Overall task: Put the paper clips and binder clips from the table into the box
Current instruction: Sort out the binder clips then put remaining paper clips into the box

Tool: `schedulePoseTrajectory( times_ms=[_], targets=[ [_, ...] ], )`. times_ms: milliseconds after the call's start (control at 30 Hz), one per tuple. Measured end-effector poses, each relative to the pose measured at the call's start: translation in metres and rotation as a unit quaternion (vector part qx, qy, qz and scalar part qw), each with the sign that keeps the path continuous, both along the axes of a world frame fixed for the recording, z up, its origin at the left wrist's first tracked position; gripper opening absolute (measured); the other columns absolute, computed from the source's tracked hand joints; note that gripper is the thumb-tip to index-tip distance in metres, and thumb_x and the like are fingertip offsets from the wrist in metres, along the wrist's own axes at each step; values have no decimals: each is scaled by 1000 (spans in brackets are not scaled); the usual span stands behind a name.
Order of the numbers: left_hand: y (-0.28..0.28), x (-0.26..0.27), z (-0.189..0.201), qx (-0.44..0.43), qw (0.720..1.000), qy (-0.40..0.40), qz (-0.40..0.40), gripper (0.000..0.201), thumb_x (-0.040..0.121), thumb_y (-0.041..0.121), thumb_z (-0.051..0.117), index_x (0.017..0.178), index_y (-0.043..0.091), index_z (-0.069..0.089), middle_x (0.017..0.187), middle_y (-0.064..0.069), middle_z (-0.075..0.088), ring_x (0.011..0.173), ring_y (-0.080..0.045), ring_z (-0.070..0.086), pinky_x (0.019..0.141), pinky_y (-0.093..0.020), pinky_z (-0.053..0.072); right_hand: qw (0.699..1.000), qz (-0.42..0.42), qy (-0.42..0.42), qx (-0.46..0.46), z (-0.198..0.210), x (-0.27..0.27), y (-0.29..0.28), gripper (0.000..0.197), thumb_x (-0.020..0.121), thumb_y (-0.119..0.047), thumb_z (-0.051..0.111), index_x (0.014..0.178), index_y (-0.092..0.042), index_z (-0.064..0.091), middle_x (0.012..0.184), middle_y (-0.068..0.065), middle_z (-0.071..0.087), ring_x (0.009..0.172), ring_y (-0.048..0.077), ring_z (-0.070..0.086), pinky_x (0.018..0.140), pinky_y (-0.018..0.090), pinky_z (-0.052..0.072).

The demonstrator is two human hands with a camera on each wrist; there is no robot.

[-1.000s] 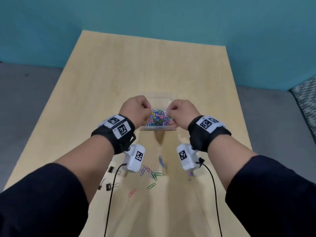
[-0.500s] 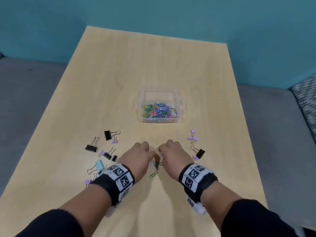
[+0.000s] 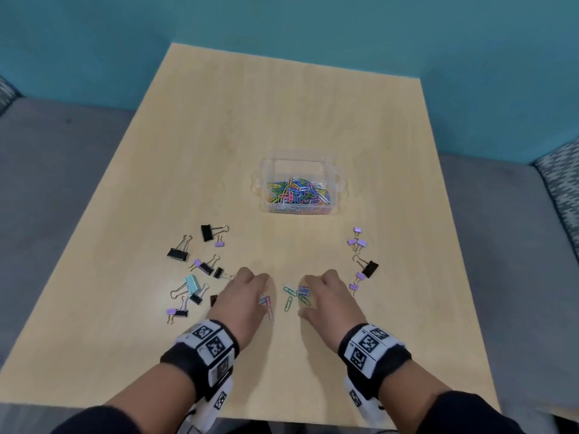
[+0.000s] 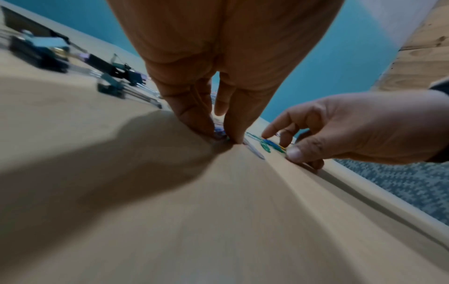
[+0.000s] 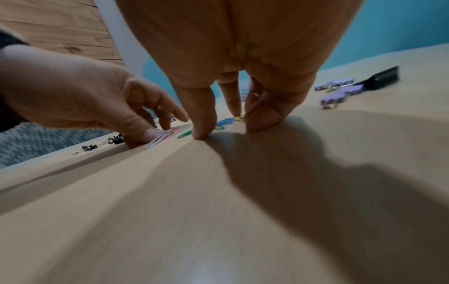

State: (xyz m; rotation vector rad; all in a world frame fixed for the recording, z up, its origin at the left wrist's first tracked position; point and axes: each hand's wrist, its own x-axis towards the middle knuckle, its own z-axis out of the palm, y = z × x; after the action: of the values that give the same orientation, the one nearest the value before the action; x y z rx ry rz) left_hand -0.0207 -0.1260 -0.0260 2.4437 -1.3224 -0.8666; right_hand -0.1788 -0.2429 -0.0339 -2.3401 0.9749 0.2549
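Note:
A clear plastic box (image 3: pixel 340 186) stands mid-table, with many coloured paper clips inside. Nearer to me, several loose paper clips (image 3: pixel 293 296) lie between my hands. My left hand (image 3: pixel 247 292) is down on the table; in the left wrist view its thumb and forefinger (image 4: pixel 233 132) pinch a few paper clips (image 4: pixel 219 134). My right hand (image 3: pixel 324 292) arches over the blue and green clips (image 5: pixel 226 122), fingertips (image 5: pixel 201 132) spread on the wood, gripping nothing. Binder clips lie in a left group (image 3: pixel 200 267) and a right group (image 3: pixel 362 261).
The light wooden table (image 3: pixel 282 114) has bare wood beyond the box. A grey floor surrounds it, with a teal wall behind. A patterned cushion (image 3: pixel 560 183) sits at the right. The table's near edge runs just below my wrists.
A second ago both hands were at the box. They have drawn back toward me and come down on the loose paper clips, the left one pinching some.

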Motion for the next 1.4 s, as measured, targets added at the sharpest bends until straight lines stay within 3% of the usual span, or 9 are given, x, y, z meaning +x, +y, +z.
schedulePoseTrajectory(
  times_ms=[200,300,400,533,633,733,1000,1300,1400],
  targets=[
    [-19,-17,-5,-8,1000,-18,8,28,83,32,64,106,18,56,102,-1,44,85,-21,53,72,-30,44,1000,-6,-13,-23,-3,24,3,13,90,-11,53,101,-16,48,97,0,35,82,23,44,66,32,37],
    [-22,-22,-7,5,999,-46,-11,18,88,22,57,104,17,50,102,-3,44,88,-22,50,69,-28,37,999,11,13,-39,-2,27,0,18,87,-4,49,87,-19,38,90,0,35,73,22,40,60,31,31],
    [-27,-23,-7,9,998,-55,-8,10,89,14,53,97,17,47,98,-4,44,78,-20,41,66,-28,31,999,20,32,-39,1,29,-3,25,86,-1,48,83,-20,33,87,0,36,69,22,39,59,30,30],
    [-31,-21,-8,18,998,-52,-5,21,86,7,51,83,20,34,88,1,36,72,-19,37,63,-29,30,998,21,50,-21,6,34,-8,22,87,-2,47,82,-19,34,88,0,39,68,20,39,54,29,27],
    [-33,-19,-7,28,999,-44,-5,23,86,5,51,81,20,34,86,1,36,71,-18,39,62,-29,31,998,5,58,2,9,40,-12,17,88,-2,45,82,-17,40,89,3,46,70,21,44,60,31,36],
    [-34,-17,-6,34,999,-37,-10,21,87,7,51,82,20,35,88,0,36,72,-18,39,62,-29,30,997,4,70,21,12,44,-15,19,84,2,43,83,-17,42,91,4,44,69,22,42,58,31,34],
    [-31,-18,-4,19,996,-81,-30,14,89,9,46,97,21,45,101,0,48,93,-20,42,70,-27,31,995,38,83,39,15,50,-19,24,80,5,40,85,-18,39,89,5,43,73,24,43,64,33,38],
    [-30,-16,-11,-33,996,-74,-43,33,78,-6,47,98,21,46,98,0,44,77,-15,29,66,-26,26,994,78,70,39,18,55,-22,26,81,6,42,84,-19,37,91,2,36,72,22,38,64,30,31],
    [-30,-9,-14,-44,995,-72,-47,38,66,-9,61,84,22,47,80,5,42,68,-12,29,59,-25,26,991,112,64,38,17,55,-22,27,79,7,44,91,-18,45,95,3,41,80,23,44,68,31,34]
  ],
)
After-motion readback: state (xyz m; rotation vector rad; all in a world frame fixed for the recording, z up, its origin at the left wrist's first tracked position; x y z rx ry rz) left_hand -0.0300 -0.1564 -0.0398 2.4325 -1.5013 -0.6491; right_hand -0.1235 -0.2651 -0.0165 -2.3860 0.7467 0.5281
